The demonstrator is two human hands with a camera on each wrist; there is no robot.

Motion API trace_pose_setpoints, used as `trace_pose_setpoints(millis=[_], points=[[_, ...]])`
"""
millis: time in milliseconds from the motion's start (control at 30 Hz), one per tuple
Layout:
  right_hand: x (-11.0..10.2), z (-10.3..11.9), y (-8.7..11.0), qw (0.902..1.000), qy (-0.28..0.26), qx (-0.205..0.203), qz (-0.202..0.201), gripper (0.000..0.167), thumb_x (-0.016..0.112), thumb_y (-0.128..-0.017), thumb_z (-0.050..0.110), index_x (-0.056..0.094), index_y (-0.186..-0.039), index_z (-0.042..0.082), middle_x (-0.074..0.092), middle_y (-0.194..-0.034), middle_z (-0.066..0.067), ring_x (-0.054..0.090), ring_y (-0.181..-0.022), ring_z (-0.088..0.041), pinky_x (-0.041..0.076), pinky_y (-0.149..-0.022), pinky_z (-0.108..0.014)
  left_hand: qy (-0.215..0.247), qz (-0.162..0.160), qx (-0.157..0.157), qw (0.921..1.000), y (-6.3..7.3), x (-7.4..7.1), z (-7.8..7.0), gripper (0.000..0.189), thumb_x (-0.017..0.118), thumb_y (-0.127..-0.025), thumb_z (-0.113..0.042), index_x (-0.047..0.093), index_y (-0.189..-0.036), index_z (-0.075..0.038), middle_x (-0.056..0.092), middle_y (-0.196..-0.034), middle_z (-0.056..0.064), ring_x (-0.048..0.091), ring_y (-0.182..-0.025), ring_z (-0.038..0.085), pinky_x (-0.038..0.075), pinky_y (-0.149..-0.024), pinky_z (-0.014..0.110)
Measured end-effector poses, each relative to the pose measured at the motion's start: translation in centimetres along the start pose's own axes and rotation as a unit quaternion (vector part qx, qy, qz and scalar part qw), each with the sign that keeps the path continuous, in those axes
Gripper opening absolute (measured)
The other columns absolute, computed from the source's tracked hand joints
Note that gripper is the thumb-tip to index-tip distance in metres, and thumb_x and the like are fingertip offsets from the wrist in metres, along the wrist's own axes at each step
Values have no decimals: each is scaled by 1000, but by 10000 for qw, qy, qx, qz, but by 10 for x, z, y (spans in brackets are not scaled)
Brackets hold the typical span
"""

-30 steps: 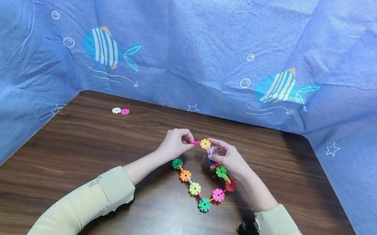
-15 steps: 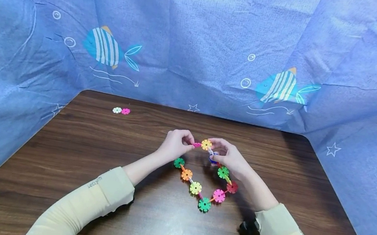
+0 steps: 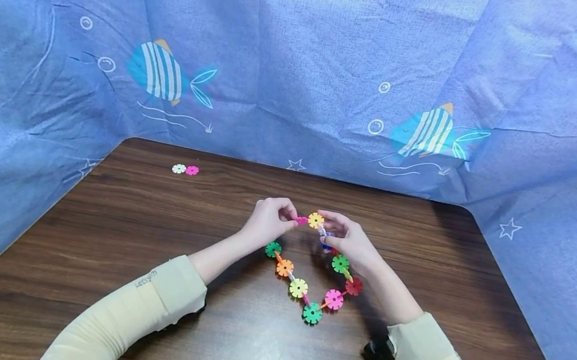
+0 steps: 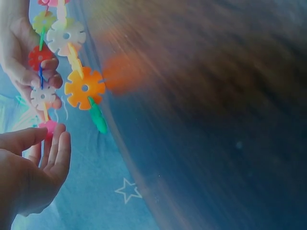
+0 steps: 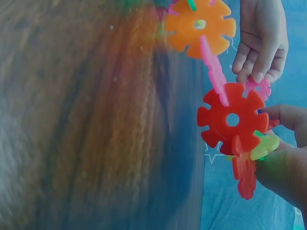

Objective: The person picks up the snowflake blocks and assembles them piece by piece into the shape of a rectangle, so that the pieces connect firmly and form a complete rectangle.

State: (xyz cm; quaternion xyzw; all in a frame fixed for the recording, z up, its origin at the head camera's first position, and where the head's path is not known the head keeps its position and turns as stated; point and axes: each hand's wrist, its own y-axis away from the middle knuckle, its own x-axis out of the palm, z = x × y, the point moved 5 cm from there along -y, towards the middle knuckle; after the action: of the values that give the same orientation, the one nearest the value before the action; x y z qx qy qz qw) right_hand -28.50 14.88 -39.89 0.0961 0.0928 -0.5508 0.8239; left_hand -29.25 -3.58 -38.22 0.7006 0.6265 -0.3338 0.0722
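A chain of slotted, flower-shaped plastic discs (image 3: 298,288) in many colours hangs between my hands in an open loop. My left hand (image 3: 266,223) pinches a pink disc (image 4: 48,127) at one end, edge-on in the head view. Beside it is a yellow-orange disc (image 3: 315,221). My right hand (image 3: 353,246) holds the chain at a blue disc (image 3: 326,241), partly hidden by the fingers. The other end, a green disc (image 3: 273,249), hangs free below my left hand. In the right wrist view a red disc (image 5: 232,120) and an orange disc (image 5: 211,24) hang nearest the camera.
A white disc (image 3: 178,169) and a pink disc (image 3: 192,171) lie side by side at the far left of the brown wooden table (image 3: 90,250). Behind the table's back edge hangs a blue cloth (image 3: 304,71) printed with fish, which also covers the sides.
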Motion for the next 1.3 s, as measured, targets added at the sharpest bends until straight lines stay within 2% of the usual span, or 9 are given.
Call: trace_pose_setpoints(millis=[200,333,467,633,800,900,1033,1200,1300], points=[[2,0,1,9997,-181,87,-172,57,57,-86,-7,41,-140,3,50,-126,-33,50,-114,-46,54,-74,-27,-29,-68,1,10000,0,-1,-1,11,75,-79,-8,65,-75,-10,67,-71,0,63,-65,15,49,-59,21],[3,0,1,9994,-230,139,-195,56,58,-87,-6,41,-140,3,49,-127,-34,59,-106,-33,53,-75,-23,-9,-131,27,9999,0,-1,-1,10,74,-79,-7,65,-75,-10,68,-72,0,62,-64,12,50,-59,21],[4,0,0,9988,-408,193,-214,56,58,-87,-7,41,-140,2,50,-124,-33,62,-94,-19,55,-73,-26,-17,-152,36,9999,-1,-1,-1,10,74,-79,-7,65,-75,-10,68,-72,0,61,-63,11,50,-59,20],[5,0,0,9970,-708,245,-203,56,59,-86,-7,42,-139,2,52,-118,-28,63,-90,-21,57,-74,-35,-51,-124,28,9999,-1,-1,-1,11,75,-79,-8,65,-75,-11,68,-72,0,61,-63,11,49,-58,21],[4,-2,1,9967,-676,394,-224,49,61,-91,9,45,-137,6,52,-126,-28,65,-86,-17,56,-74,-35,-96,-111,54,9999,-1,-2,0,11,75,-79,-9,65,-75,-12,67,-71,-1,60,-62,10,48,-58,21],[2,-4,1,9955,-768,379,-399,43,59,-94,17,49,-134,3,61,-113,-19,64,-80,-12,56,-69,-32,-105,-118,121,9998,-2,-2,0,11,75,-78,-9,65,-74,-11,67,-71,-1,60,-63,12,48,-57,21],[-1,-8,-2,9941,-837,290,-633,39,58,-94,16,51,-128,-2,66,-97,-10,64,-71,-13,57,-63,-35,-134,-75,210,9997,-3,0,-2,12,75,-78,-7,65,-74,-11,67,-70,-1,60,-63,11,48,-57,21],[-2,-8,-2,9935,-763,314,-788,35,59,-93,14,53,-122,-5,70,-91,-8,68,-70,-19,57,-66,-45,-167,38,223,9996,-4,2,-4,10,75,-78,-7,66,-75,-11,68,-71,-1,58,-61,7,48,-58,21],[-2,-9,-2,9913,-868,338,-927,33,61,-92,12,54,-118,-7,71,-83,-2,68,-67,-19,57,-64,-44,-209,67,285,9994,-4,3,-4,10,74,-79,-7,66,-75,-11,68,-71,-2,58,-60,6,47,-58,21]])
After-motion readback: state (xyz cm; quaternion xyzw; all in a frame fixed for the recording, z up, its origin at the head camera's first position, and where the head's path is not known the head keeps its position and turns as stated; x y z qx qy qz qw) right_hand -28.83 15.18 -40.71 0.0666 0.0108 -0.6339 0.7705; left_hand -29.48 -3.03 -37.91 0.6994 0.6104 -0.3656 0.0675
